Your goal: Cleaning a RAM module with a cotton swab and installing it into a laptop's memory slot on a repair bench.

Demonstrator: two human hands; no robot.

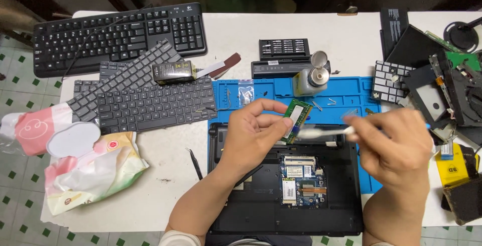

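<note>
My left hand pinches a small green memory module and holds it upright above an opened black laptop base. My right hand grips a white brush, blurred with motion, whose tip touches the module's lower edge. The laptop lies underside up, with a circuit board and small cards exposed in its open bay. It rests on a blue work mat.
Three black keyboards lie at the left. A screwdriver bit set, a laptop battery and a metal-topped liquid dispenser stand behind the mat. Dismantled laptop parts are piled at the right. Wipe packets and tweezers lie left.
</note>
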